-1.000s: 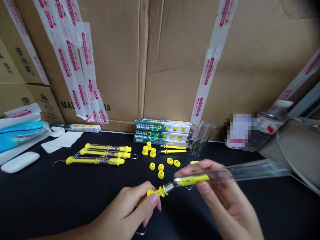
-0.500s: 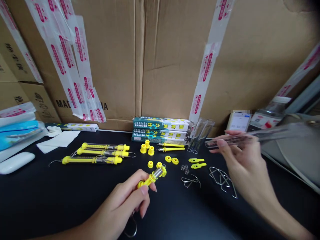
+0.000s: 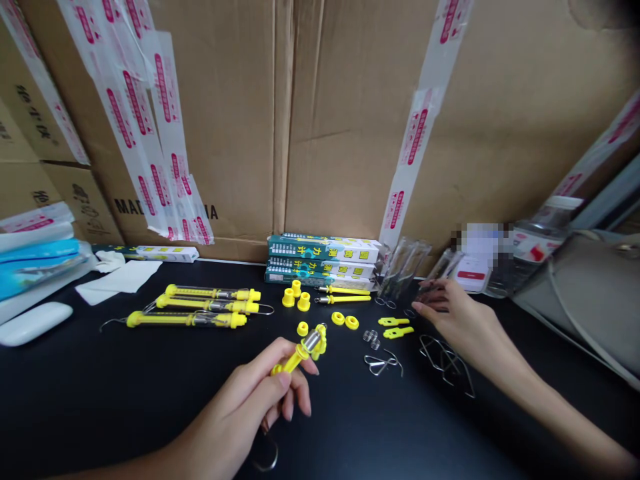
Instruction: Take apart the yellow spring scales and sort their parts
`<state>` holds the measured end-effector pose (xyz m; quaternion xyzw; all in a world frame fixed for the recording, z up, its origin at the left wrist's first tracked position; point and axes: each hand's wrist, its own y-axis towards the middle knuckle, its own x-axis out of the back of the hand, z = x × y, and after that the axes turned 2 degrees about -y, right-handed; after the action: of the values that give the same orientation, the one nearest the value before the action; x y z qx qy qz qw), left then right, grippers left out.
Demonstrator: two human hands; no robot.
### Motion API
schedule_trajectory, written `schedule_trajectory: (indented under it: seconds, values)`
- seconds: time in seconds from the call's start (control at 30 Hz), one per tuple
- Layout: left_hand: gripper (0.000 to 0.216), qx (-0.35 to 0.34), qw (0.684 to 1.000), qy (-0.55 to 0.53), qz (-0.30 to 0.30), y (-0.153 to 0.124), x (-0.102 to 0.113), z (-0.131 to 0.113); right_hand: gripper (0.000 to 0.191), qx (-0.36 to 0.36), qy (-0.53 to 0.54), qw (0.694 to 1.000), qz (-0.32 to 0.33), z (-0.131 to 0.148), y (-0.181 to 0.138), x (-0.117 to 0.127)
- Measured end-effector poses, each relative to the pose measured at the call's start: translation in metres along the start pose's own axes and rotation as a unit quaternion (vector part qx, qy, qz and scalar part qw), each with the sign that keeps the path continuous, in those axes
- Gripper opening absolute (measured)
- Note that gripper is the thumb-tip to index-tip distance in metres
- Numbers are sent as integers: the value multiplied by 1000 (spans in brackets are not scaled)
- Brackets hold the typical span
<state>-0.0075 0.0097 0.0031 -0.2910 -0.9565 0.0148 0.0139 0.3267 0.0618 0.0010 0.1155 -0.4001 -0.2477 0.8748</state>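
Note:
Between the thumb and fingers of my left hand (image 3: 253, 393) is a yellow spring scale core (image 3: 295, 358) with a metal spring at its upper end. A bent wire hook (image 3: 270, 460) hangs below that hand. My right hand (image 3: 463, 317) is closed round a clear plastic tube (image 3: 445, 267), low at the right and partly hidden by the fingers. Other clear tubes (image 3: 403, 270) stand just left of it. Nearby lie wire hooks (image 3: 443, 363), two flat yellow pieces (image 3: 397, 332) and small springs (image 3: 371, 339).
Three assembled yellow spring scales (image 3: 187, 320) lie at the left. Printed boxes (image 3: 323, 250) are stacked at the back, with yellow caps (image 3: 289, 297) and rings (image 3: 352, 323) before them. A bottle (image 3: 540, 243), a phone (image 3: 475, 267) and a grey bag (image 3: 585, 300) stand right.
My right hand has lowered the clear tube from mid-air, bringing it upright towards the other tubes. The left hand still holds the yellow core, turned slightly.

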Motion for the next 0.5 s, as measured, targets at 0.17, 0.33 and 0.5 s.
schedule_trajectory:
  seconds: [0.17,0.33,0.5]
  values:
    - [17,1,1000,-19,-9,-1,0,3,36,7,21,1000,19,3,-2,-1]
    - [12,16,999,-30,-9,2,0,4,42,7,38,999,35,2,-2,-2]
    - [19,31,999,-16,4,-1,2,-1,51,3,49,998,36,-2,-2,-5]
